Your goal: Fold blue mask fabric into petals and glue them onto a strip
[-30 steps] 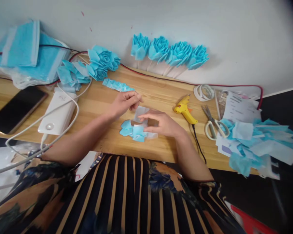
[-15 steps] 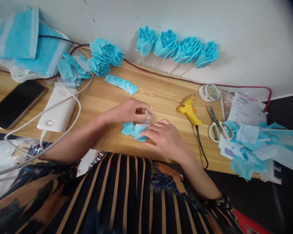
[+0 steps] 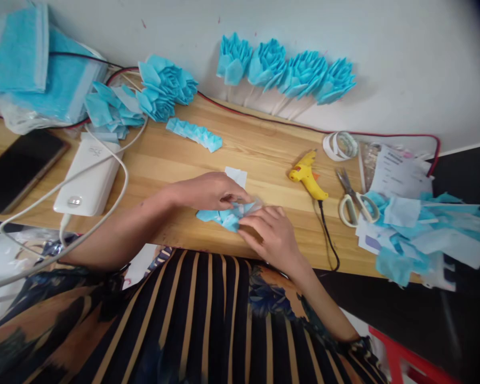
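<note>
My left hand (image 3: 210, 191) and my right hand (image 3: 270, 234) meet over a small cluster of folded blue paper pieces (image 3: 220, 216) near the front edge of the wooden table (image 3: 260, 154). Both hands pinch the paper between fingertips, the left from above, the right from the near side. A small white paper square (image 3: 236, 175) lies flat just behind my left hand. A strip of folded blue pieces (image 3: 194, 133) lies farther back.
Blue paper flowers (image 3: 284, 69) lean on the wall, more flowers (image 3: 160, 93) at back left. A yellow glue gun (image 3: 306, 176), scissors (image 3: 354, 200), tape roll (image 3: 338, 145) and blue scraps (image 3: 420, 234) lie right. A white power bank (image 3: 88, 176), cables and a phone (image 3: 18, 169) lie left.
Both hands drew closer to me and together over the blue pieces. The white square that my left hand held a second ago now lies on the table behind it.
</note>
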`<state>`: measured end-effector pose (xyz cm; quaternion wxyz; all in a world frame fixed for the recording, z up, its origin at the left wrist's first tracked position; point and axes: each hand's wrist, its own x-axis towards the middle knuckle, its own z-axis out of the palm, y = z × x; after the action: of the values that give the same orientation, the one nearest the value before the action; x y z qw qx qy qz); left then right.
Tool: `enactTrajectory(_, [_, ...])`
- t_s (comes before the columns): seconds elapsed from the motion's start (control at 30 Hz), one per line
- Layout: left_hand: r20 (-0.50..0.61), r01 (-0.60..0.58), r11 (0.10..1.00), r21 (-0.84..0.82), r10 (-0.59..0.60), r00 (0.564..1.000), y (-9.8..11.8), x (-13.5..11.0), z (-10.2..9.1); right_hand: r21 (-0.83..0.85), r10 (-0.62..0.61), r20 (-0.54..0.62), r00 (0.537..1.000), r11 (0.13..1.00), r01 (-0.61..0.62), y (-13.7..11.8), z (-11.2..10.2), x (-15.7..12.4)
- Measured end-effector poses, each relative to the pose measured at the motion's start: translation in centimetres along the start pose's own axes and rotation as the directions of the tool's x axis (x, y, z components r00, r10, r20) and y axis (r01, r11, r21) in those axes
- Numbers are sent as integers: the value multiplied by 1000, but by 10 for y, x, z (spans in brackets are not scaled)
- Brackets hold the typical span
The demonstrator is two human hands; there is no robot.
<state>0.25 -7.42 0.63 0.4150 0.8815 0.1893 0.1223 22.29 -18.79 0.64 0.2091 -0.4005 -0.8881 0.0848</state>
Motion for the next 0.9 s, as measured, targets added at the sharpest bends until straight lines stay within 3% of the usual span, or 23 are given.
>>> enactTrajectory(0.2, [-41, 21, 1000, -23, -22, 999, 1, 0, 0, -103, 70, -9, 998, 992, -70, 2, 9, 4])
enactTrajectory(0.43, [-56, 32, 999, 10, -31, 998, 0, 0, 0, 9, -89, -90, 992, 996, 90, 1, 15, 1])
enactTrajectory(0.7, [-85, 16, 1000, -5, -16, 996, -3, 0, 2, 48, -146, -233, 961, 986, 161, 5, 5, -17])
enactTrajectory(0.9, [-90, -3, 999, 45, 7, 996, -7, 0, 2, 60, -56, -312, 948, 995, 79, 7, 4, -26])
